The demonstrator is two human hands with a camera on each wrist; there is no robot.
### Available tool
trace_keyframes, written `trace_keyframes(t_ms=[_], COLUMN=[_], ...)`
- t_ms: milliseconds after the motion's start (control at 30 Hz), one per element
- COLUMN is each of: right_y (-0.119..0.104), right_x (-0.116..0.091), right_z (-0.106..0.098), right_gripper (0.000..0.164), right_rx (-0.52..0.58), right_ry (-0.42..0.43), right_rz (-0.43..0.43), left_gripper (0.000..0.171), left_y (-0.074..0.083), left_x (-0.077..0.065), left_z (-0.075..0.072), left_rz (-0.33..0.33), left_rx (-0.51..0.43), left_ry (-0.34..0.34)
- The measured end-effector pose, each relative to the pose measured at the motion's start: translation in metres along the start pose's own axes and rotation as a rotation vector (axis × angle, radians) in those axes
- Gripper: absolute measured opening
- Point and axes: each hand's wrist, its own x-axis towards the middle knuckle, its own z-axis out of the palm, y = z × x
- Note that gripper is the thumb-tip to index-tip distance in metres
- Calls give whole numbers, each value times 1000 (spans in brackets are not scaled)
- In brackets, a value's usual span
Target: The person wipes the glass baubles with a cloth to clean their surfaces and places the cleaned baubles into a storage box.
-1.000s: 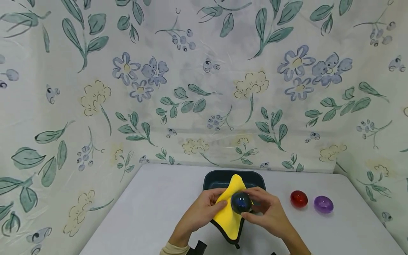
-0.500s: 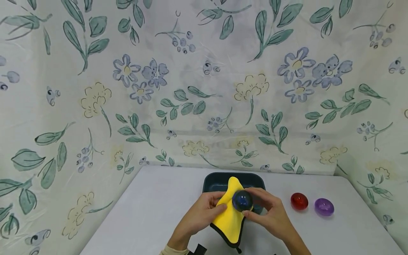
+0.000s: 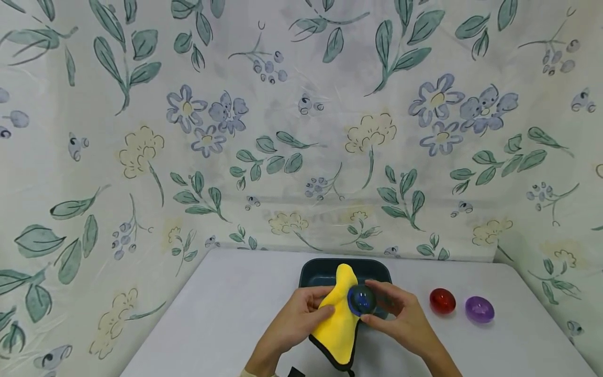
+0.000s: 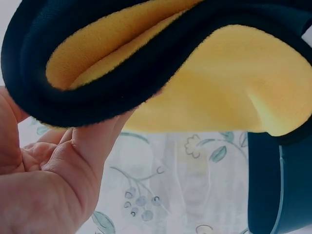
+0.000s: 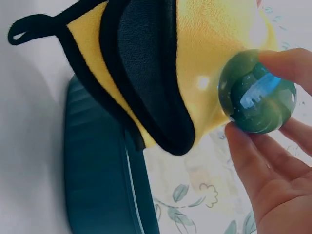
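Note:
In the head view, my left hand [image 3: 301, 317] pinches a yellow cloth with black edging [image 3: 336, 327], its thumb lying on the front. The left wrist view shows the cloth [image 4: 195, 97] folded over with its dark reverse side at the border. A glossy, see-through dark blue ball [image 3: 362, 300] is held by my right hand [image 3: 400, 317] between thumb and fingers, right beside the cloth. Up close in the right wrist view, the ball [image 5: 256, 92] looks blue-green and overlaps the cloth; whether they touch is unclear. A black hanging loop [image 5: 34, 29] sticks out from one cloth corner.
Behind the hands stands a dark teal rectangular tray [image 3: 313, 267], partly covered by the cloth. A shiny red ball [image 3: 442, 301] and a purple egg-shaped ball [image 3: 479, 309] lie on the white table [image 3: 226, 293] to the right. A floral sheet [image 3: 282, 183] hangs behind.
The ball has shifted slightly to the right in my right hand, from in front of the cloth to its right edge. The left hand keeps its grip on the cloth.

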Motion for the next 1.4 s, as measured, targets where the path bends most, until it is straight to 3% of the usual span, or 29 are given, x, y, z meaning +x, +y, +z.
trace_keyframes(t_ms=[400, 667, 1000, 1400], right_y=[0, 3, 2, 0], right_x=[4, 4, 0, 3], right_z=[-1, -2, 3, 3], right_gripper=[62, 59, 58, 57], right_rx=[-72, -38, 12, 95], right_ry=[-82, -144, -237, -293], right_rz=[89, 106, 166, 167], left_gripper=[50, 51, 48, 47], left_y=[2, 1, -4, -7], left_x=[-2, -4, -4, 2], left_z=[-1, 1, 0, -1], left_rz=[16, -4, -25, -46], left_rx=[-32, -6, 38, 32], left_ry=[65, 93, 76, 43])
